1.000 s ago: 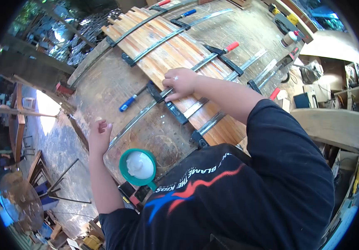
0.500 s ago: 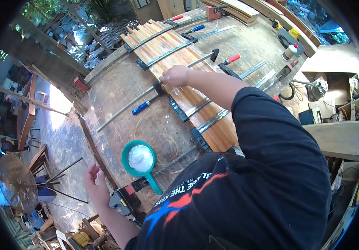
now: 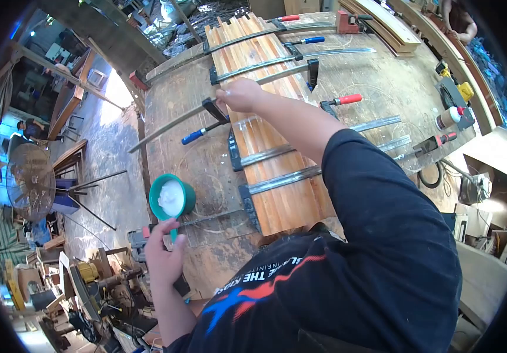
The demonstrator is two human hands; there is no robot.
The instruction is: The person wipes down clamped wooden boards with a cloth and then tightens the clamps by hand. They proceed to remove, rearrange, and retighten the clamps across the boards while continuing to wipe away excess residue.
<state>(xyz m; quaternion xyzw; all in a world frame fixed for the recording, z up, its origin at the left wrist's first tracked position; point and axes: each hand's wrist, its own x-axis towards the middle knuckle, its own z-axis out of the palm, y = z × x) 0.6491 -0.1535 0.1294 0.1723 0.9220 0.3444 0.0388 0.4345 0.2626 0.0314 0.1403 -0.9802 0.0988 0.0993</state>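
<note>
My right hand (image 3: 239,95) is over the left edge of the clamped wood panel (image 3: 277,200), beside the jaw of a blue-handled bar clamp (image 3: 193,136). Its fingers are pinched together; what they hold, if anything, is too small to make out. More bar clamps (image 3: 283,179) lie across the panel. Near the green handle of a pot, my left hand (image 3: 165,256) is raised with its fingers apart and curved. White paste (image 3: 171,197) fills the green pot (image 3: 190,197), which stands left of the panel.
A glue bottle (image 3: 449,117) stands at the right of the worktable (image 3: 197,170). Stacked boards (image 3: 383,26) lie at the far right, near another person (image 3: 462,26). A fan (image 3: 31,179) stands at the left; tools and wood scraps (image 3: 88,272) are at lower left.
The view has shifted, with the panel now nearer the centre. My left hand has moved right, to the pot's handle. My right hand remains near the clamp jaw at the panel's edge.
</note>
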